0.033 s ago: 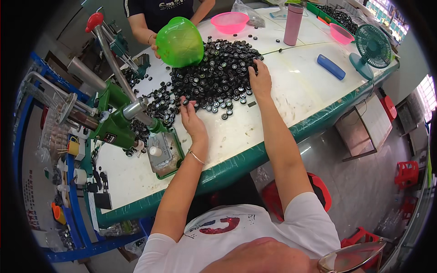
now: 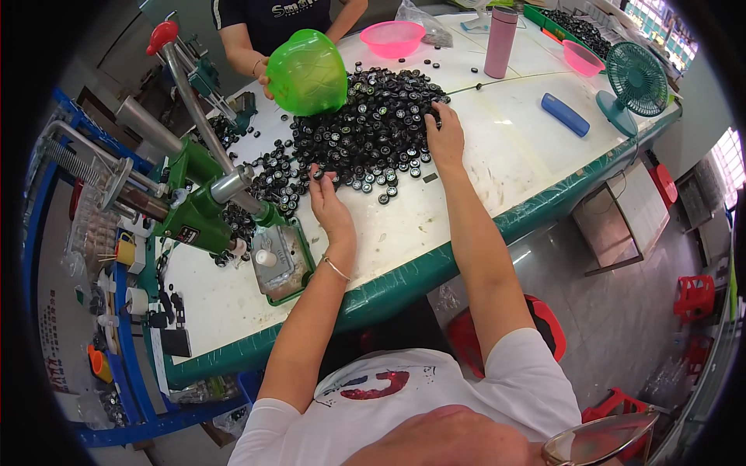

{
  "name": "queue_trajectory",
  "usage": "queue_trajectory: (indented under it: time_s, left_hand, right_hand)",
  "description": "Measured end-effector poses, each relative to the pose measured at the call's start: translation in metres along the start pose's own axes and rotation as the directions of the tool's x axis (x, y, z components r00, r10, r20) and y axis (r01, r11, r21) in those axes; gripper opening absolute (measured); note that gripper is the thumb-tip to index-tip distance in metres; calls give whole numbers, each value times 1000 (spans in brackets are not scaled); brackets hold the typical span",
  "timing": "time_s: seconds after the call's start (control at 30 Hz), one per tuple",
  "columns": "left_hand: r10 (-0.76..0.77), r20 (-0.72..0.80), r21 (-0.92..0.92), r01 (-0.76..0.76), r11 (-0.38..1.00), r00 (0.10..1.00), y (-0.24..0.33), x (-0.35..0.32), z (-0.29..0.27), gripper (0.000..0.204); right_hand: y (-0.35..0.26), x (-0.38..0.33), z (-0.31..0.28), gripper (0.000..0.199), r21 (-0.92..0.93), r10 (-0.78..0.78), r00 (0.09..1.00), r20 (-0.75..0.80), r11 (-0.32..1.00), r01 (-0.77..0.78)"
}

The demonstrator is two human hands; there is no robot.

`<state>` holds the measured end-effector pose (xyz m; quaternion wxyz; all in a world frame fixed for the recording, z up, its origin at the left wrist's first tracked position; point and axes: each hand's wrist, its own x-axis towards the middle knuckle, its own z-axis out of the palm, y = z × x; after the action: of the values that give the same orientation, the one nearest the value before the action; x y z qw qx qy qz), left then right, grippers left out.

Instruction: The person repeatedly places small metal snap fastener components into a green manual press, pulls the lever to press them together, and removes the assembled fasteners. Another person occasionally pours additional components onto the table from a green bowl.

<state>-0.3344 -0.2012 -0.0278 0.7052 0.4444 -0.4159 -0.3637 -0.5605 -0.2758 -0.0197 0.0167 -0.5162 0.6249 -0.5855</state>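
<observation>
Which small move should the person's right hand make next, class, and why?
Probably curl the right hand inward, gathering a few black wheels: it rests at the heap's right edge, fingers toward the pile, while the left hand is at the near-left side.

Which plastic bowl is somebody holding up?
The see-through green plastic bowl, tipped in a co-worker's hand. It's the only one held: the larger pink plastic bowl and smaller pink plastic bowl both sit on the white tabletop.

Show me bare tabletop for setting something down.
The white tabletop is free between the right hand and blue case, and between the heap of black wheels and nearest green edge. Crowded: the heap itself, and around the green press.
</observation>
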Motion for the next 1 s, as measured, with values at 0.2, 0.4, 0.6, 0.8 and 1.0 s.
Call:
queue_trajectory:
  time_s: [0.2,0.4,0.6,0.8,1.0]
  left_hand:
    - [6,38,127,-11,992,999,19,-12,4,39]
    - [56,229,196,-102,975,972,54,-59,-13,32]
    - [312,507,349,-522,778,803,125,-93,-72,18]
    - [326,220,575,-392,718,919,148,-101,-157,21]
    - [133,-81,512,-73,856,988,143,-65,-217,16]
  right_hand:
    - [-2,1,-4,16,118,-80,991,-105,989,92]
    - [-6,2,-8,15,132,-160,967,-197,973,188]
    - [-13,-2,-14,16,209,-87,973,-213,969,133]
    - [-23,-7,-11,17,316,-52,991,-124,945,90]
    - [-74,-20,-3,26,588,6,969,245,794,-153]
